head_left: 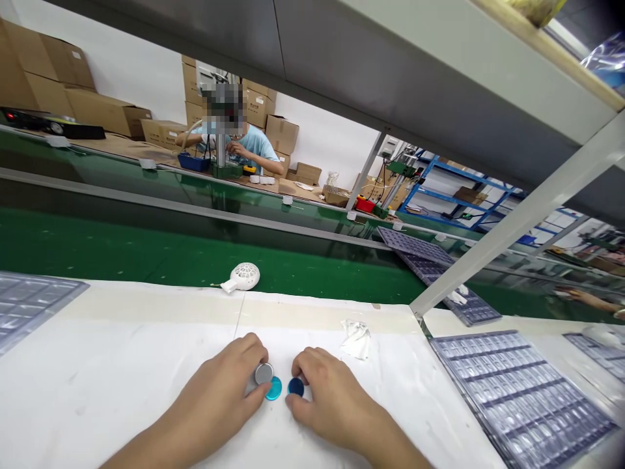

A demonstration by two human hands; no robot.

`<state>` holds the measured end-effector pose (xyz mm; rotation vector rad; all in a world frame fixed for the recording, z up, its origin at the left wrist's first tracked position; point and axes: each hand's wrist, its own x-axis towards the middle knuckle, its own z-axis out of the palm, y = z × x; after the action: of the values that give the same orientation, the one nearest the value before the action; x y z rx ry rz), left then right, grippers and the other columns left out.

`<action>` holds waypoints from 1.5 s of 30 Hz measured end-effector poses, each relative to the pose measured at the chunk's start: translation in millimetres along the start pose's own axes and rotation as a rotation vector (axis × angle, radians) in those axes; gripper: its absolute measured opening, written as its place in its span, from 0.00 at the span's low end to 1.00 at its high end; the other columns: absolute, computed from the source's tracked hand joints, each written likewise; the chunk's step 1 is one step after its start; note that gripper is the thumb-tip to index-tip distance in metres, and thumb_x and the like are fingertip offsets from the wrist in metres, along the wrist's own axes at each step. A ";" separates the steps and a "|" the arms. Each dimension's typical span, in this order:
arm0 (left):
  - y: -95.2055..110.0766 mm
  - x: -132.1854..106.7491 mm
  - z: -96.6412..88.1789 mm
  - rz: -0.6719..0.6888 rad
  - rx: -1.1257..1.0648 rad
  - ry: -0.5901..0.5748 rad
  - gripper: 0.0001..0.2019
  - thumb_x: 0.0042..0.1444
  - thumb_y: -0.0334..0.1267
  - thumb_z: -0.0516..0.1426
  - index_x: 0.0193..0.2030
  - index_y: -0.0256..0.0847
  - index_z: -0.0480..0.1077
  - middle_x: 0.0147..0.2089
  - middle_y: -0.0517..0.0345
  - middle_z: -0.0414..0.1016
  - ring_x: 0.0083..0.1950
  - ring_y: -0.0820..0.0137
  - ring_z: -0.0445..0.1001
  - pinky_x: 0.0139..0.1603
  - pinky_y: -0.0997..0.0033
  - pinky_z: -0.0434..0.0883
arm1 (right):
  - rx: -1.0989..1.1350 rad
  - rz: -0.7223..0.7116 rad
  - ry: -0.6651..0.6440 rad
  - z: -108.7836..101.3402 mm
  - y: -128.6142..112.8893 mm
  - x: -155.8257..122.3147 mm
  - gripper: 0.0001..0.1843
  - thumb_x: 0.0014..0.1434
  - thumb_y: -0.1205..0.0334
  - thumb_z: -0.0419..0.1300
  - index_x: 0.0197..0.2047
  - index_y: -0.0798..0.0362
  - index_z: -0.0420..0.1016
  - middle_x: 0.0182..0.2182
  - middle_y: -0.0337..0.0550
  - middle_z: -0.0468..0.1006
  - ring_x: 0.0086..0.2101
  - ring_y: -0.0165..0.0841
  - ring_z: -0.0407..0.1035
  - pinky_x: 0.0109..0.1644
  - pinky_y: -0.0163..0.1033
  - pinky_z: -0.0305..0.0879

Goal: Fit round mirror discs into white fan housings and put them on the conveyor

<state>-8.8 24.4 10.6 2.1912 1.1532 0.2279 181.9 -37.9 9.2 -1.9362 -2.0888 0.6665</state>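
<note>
The fingers [249, 348] of the left hand [215, 397] are curving around a silver disc [263, 373], and the right hand [332, 397] is curving around a dark blue disc [295, 387]; any grip is hard to tell. A bright blue disc [274, 391] is lying between them on the white desk [122, 365].

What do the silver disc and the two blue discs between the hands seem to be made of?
The silver disc looks like satin-finished metal, going by its soft grey sheen. The lighter blue disc shines glossily, so it could be coated metal or plastic. The darker blue disc looks similar but duller; it is too small to settle.
</note>
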 end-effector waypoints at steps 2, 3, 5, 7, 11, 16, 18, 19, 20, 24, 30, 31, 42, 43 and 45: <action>-2.1 0.4 -2.8 -0.002 0.039 0.004 0.07 0.57 0.41 0.52 0.39 0.45 0.69 0.44 0.53 0.72 0.42 0.59 0.72 0.37 0.63 0.66 | -0.017 -0.011 -0.023 -2.1 -0.4 -2.4 0.09 0.52 0.63 0.60 0.38 0.50 0.70 0.38 0.44 0.75 0.38 0.41 0.69 0.38 0.41 0.61; -2.7 0.2 -4.1 -0.005 0.056 0.001 0.07 0.57 0.40 0.52 0.39 0.45 0.69 0.43 0.53 0.72 0.41 0.59 0.72 0.37 0.62 0.66 | -0.035 -0.017 -0.038 -2.7 -0.4 -3.6 0.08 0.52 0.63 0.60 0.38 0.50 0.70 0.38 0.45 0.75 0.38 0.41 0.69 0.38 0.41 0.61; -3.2 -1.1 -6.3 -0.008 0.082 -0.018 0.07 0.56 0.39 0.51 0.38 0.45 0.69 0.42 0.52 0.72 0.40 0.59 0.72 0.37 0.61 0.66 | -0.067 -0.025 -0.061 -2.6 0.1 -5.2 0.06 0.53 0.65 0.58 0.37 0.51 0.69 0.37 0.45 0.76 0.36 0.40 0.70 0.37 0.41 0.61; -3.0 -3.2 -7.4 0.003 0.097 -0.039 0.07 0.56 0.37 0.51 0.36 0.44 0.69 0.41 0.52 0.72 0.39 0.59 0.72 0.37 0.61 0.65 | -0.068 -0.018 -0.054 -1.5 0.2 -5.2 0.05 0.52 0.66 0.58 0.35 0.51 0.68 0.35 0.44 0.76 0.35 0.40 0.70 0.35 0.40 0.60; -0.5 -7.2 -3.8 0.050 0.061 -0.067 0.06 0.55 0.35 0.50 0.35 0.44 0.69 0.39 0.53 0.72 0.39 0.60 0.71 0.37 0.62 0.64 | 0.027 0.034 -0.013 -0.7 -1.9 -1.6 0.06 0.50 0.63 0.59 0.34 0.50 0.67 0.32 0.40 0.74 0.32 0.37 0.68 0.33 0.38 0.58; 0.6 -4.0 7.3 0.062 -0.034 -0.068 0.13 0.61 0.40 0.47 0.30 0.44 0.70 0.37 0.52 0.70 0.37 0.58 0.69 0.36 0.61 0.61 | 0.127 0.056 0.014 -1.6 -4.3 0.0 0.07 0.50 0.64 0.59 0.33 0.50 0.65 0.31 0.38 0.73 0.30 0.33 0.65 0.31 0.35 0.56; -1.3 -0.8 9.7 0.043 -0.089 -0.050 0.16 0.62 0.43 0.46 0.29 0.44 0.69 0.36 0.52 0.70 0.36 0.58 0.69 0.36 0.62 0.60 | 0.137 0.061 0.018 -1.3 -3.6 -0.7 0.07 0.49 0.64 0.60 0.33 0.50 0.65 0.31 0.37 0.72 0.30 0.32 0.64 0.31 0.35 0.55; -2.5 0.6 10.1 0.029 -0.118 -0.043 0.16 0.63 0.44 0.46 0.28 0.44 0.68 0.35 0.53 0.70 0.35 0.59 0.68 0.35 0.62 0.60 | 0.143 0.062 0.021 -1.0 -3.1 -1.1 0.07 0.49 0.64 0.60 0.33 0.50 0.65 0.31 0.37 0.72 0.30 0.32 0.64 0.31 0.35 0.55; -3.6 1.7 9.8 0.015 -0.148 -0.038 0.16 0.63 0.44 0.46 0.28 0.44 0.68 0.34 0.54 0.69 0.35 0.60 0.68 0.35 0.63 0.59 | 0.148 0.061 0.025 -0.6 -2.7 -1.3 0.07 0.49 0.64 0.60 0.33 0.50 0.65 0.31 0.37 0.72 0.30 0.32 0.64 0.31 0.35 0.55; -6.5 4.0 5.1 -0.029 -0.325 -0.031 0.17 0.63 0.47 0.46 0.25 0.45 0.61 0.27 0.61 0.64 0.31 0.64 0.63 0.33 0.66 0.59 | 0.147 0.040 0.033 4.0 -4.8 -0.4 0.08 0.49 0.65 0.60 0.33 0.49 0.65 0.31 0.36 0.72 0.30 0.32 0.65 0.31 0.35 0.55; -7.9 4.1 1.1 -0.073 -0.520 -0.041 0.18 0.63 0.49 0.45 0.23 0.44 0.56 0.25 0.64 0.59 0.30 0.67 0.57 0.32 0.69 0.57 | 0.024 -0.056 0.026 16.9 -12.9 2.6 0.08 0.50 0.65 0.60 0.37 0.50 0.69 0.34 0.40 0.73 0.34 0.36 0.67 0.36 0.38 0.58; -8.1 3.8 2.1 -0.078 -0.534 -0.055 0.18 0.62 0.49 0.46 0.23 0.44 0.58 0.25 0.64 0.60 0.30 0.67 0.57 0.31 0.69 0.56 | 0.030 -0.062 0.020 16.7 -12.8 2.4 0.08 0.51 0.65 0.60 0.37 0.50 0.69 0.34 0.40 0.73 0.34 0.36 0.67 0.36 0.39 0.58; 0.1 2.5 9.6 -0.177 -0.712 -0.221 0.17 0.57 0.49 0.52 0.22 0.41 0.63 0.21 0.64 0.65 0.20 0.74 0.56 0.23 0.71 0.53 | 0.186 -0.117 0.070 15.1 -10.0 -1.7 0.08 0.52 0.70 0.58 0.36 0.49 0.66 0.32 0.35 0.71 0.31 0.31 0.65 0.34 0.35 0.58; 1.0 2.0 9.2 -0.188 -0.736 -0.233 0.18 0.57 0.50 0.52 0.21 0.41 0.63 0.20 0.65 0.64 0.19 0.75 0.55 0.23 0.72 0.52 | 0.177 -0.132 0.092 17.9 -10.6 -1.3 0.08 0.53 0.71 0.57 0.36 0.49 0.66 0.31 0.35 0.71 0.31 0.31 0.65 0.34 0.35 0.58; 1.9 1.0 8.9 -0.220 -0.781 -0.255 0.19 0.57 0.52 0.52 0.21 0.42 0.62 0.17 0.66 0.60 0.18 0.76 0.51 0.21 0.72 0.48 | 0.155 -0.165 0.131 22.1 -11.1 -0.8 0.09 0.54 0.71 0.57 0.38 0.49 0.67 0.32 0.37 0.72 0.32 0.32 0.66 0.35 0.36 0.59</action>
<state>-3.1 20.3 4.7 1.3554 0.9374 0.2425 162.2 -43.1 -4.9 -1.6581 -2.0257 0.6285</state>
